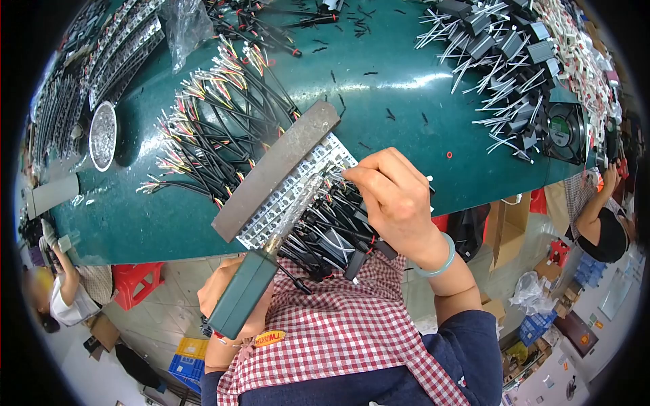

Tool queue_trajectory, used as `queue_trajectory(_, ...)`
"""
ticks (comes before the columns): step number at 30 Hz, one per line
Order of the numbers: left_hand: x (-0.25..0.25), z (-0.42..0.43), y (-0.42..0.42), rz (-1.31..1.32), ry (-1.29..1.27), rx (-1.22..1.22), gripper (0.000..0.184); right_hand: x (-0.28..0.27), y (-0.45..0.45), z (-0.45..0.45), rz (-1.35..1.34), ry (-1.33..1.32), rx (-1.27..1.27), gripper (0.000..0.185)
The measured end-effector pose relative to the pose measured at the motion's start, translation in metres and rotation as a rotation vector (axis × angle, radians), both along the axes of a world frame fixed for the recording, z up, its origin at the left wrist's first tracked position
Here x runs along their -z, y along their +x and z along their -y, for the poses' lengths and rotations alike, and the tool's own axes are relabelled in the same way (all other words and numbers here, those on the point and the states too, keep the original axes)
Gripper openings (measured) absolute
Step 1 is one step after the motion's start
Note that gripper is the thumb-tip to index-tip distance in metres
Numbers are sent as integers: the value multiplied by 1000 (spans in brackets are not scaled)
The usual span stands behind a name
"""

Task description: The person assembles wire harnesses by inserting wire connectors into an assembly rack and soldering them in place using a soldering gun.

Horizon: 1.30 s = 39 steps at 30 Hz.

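Observation:
My right hand (pixel 399 199) is pinched at the right end of a white circuit board panel (pixel 298 186), over thin wires; what its fingertips hold is too small to make out. A dark metal bar (pixel 276 169) lies along the panel's upper side. Black cables (pixel 332 227) with white wires hang over the table edge below the panel. At the lower left, my left hand (pixel 233 298) is mostly hidden behind a green-handled tool (pixel 244 293), its fingers out of sight. The tool's clear, shiny front part points up right across the panel towards my right fingertips.
Black cables with coloured ends (pixel 217 128) fan out left of the bar. A round metal dish (pixel 103 137) stands further left. Black parts with white wires (pixel 508 61) and a fan (pixel 563 132) lie at the right. Co-workers (pixel 599 216) (pixel 71 284) sit at both sides.

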<state>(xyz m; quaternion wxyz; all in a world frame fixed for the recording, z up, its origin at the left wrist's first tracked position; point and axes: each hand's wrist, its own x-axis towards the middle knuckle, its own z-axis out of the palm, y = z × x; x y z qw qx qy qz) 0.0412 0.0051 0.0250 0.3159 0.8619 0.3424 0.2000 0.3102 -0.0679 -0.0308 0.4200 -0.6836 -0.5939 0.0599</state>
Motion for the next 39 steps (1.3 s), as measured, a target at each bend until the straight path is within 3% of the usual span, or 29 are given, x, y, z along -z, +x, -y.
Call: queue_trajectory(39,2,-5,8,-2,-78,72,23,-2,-9,-6,24,-82,87,17)
